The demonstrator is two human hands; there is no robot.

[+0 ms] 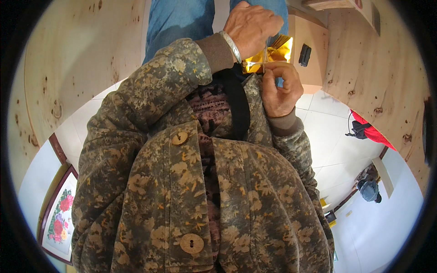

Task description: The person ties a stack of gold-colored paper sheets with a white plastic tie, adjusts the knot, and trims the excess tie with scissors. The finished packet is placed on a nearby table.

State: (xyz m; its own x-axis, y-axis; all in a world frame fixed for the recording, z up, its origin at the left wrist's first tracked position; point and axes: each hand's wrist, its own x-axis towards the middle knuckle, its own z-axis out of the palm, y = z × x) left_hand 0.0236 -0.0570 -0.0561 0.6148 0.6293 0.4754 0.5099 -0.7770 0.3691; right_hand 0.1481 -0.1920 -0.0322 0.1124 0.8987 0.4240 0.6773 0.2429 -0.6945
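Observation:
My left hand, with a silver bracelet at its wrist, is closed, fingertips pinching the upper end of a thin pale string. Lower down, my right hand pinches the same string between thumb and forefinger. A taut stretch of it runs between the two hands. Right behind the string lies shiny gold foil, creased and partly hidden by my hands and jacket; whether it is a bag or a loose sheet I cannot tell.
Beside the foil stands a cardboard box with a small black object on it. Pale wooden boards rise at left and wooden boards at right. Red cloth hangs at the right board's edge, above white floor tiles.

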